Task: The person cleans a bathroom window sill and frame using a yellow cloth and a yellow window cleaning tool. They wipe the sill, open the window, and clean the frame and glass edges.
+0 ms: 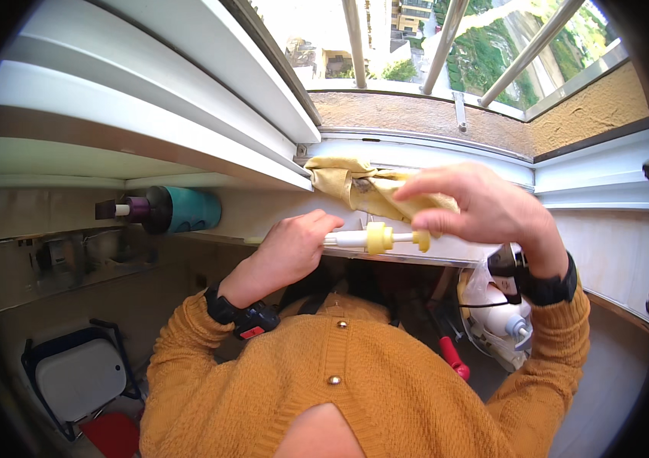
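In the head view, my left hand (295, 244) grips the white tube of a lotion-pump dispenser top (380, 237) with a yellow collar and yellow end. The pump lies sideways above the window ledge. My right hand (473, 203), slightly blurred, is by the yellow end with its thumb and fingers apart; whether the thumb touches it is unclear. Behind the pump, a crumpled yellow cloth (358, 186) with dark stains lies on the ledge, partly hidden by my right hand.
A teal bottle with a purple pump (194, 209) is on the left. Metal window bars (441, 48) stand beyond the sill. At lower right hangs or stands a plastic bag (493, 303) with white bottles. A folding chair (81, 378) is at lower left.
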A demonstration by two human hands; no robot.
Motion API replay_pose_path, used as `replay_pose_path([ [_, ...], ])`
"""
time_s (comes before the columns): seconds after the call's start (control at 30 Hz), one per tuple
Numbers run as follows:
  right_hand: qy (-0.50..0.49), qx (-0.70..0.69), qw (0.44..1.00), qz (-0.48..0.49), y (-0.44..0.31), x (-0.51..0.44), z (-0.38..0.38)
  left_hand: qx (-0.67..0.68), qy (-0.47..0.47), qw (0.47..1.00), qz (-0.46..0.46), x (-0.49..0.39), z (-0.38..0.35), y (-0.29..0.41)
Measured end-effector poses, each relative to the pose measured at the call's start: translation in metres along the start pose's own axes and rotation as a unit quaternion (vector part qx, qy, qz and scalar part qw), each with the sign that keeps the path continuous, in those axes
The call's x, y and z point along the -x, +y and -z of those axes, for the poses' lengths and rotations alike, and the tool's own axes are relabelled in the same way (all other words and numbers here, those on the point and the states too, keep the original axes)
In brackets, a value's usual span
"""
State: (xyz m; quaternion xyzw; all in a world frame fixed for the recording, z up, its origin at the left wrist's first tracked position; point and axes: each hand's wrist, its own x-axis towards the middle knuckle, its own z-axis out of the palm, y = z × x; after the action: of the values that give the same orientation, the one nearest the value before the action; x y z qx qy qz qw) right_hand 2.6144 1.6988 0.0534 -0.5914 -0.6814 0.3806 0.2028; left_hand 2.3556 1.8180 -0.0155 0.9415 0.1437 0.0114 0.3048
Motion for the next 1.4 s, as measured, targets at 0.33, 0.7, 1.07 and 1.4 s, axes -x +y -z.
replay_pose_path([
  [0.33,0.087,0.119,0.984,-0.099,-0.020,0.051,0.003,-0.080,0.207,0.950,-0.219,-0.050,-0.015,0.035],
  [0.7,0.060,0.208,0.972,-0.089,0.010,0.018,0.000,-0.218,0.099,0.958,-0.157,-0.029,-0.029,-0.026],
  [1.07,0.034,0.273,0.960,-0.048,0.032,-0.027,-0.019,-0.142,0.123,0.958,-0.217,-0.011,-0.041,-0.065],
  [1.4,0.033,0.293,0.955,-0.007,0.038,-0.053,-0.020,-0.133,0.121,0.958,-0.225,-0.010,-0.044,-0.069],
])
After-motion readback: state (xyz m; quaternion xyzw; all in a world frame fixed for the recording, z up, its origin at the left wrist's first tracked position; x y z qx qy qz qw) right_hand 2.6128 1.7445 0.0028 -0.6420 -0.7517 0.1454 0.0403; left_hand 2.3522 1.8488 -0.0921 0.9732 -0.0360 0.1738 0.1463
